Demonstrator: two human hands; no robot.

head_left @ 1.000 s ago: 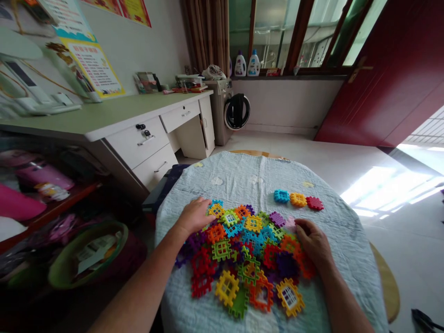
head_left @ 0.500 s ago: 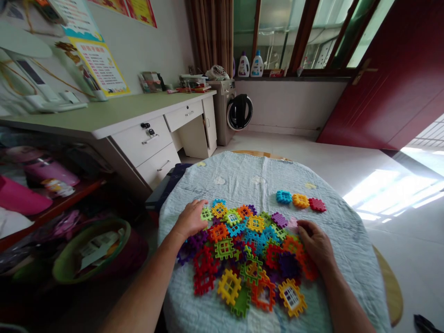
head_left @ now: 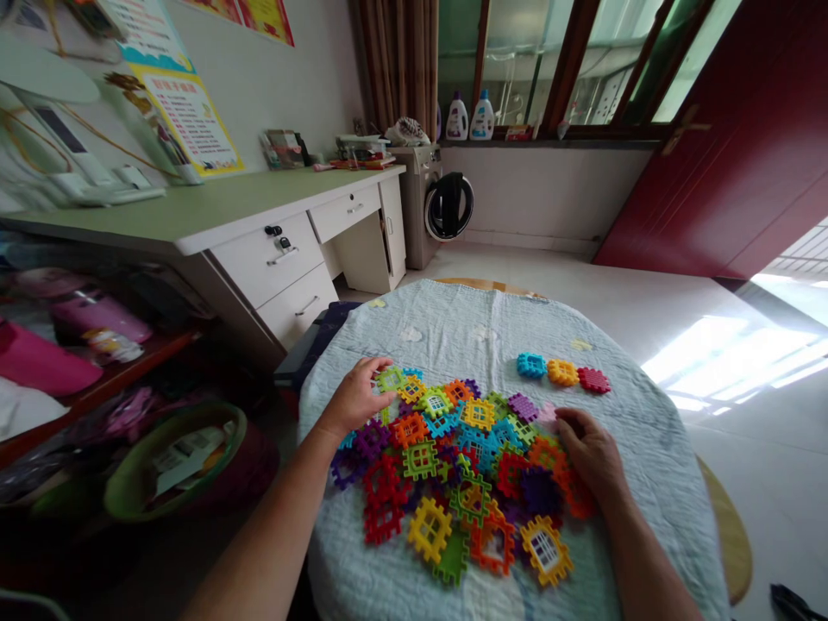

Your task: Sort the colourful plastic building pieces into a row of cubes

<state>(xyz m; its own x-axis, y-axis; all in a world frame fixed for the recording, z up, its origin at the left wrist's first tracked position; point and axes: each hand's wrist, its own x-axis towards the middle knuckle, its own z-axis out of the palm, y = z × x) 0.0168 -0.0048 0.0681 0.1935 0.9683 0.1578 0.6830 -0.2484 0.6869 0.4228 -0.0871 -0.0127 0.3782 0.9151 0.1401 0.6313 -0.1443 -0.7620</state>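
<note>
A heap of colourful plastic interlocking blocks, many with window frames, lies on the cloth-covered round table. My left hand is at the heap's far left edge, its thumb and fingers closed on a light-green block, slightly raised and tilted. A yellow window block lies just right of it. My right hand rests against the right side of the heap, fingers loosely curved and partly hidden, beside orange blocks. Close to its fingertips is a pale pink patch that I cannot identify.
Beyond the heap, a blue block, a yellow block and a red block sit in a row. A desk stands on the left, above a basket. A washing machine has its door open.
My left hand has shifted slightly up and to the right, and the light-green block is now lifted and tilted in its fingers. My right hand stays in place.
</note>
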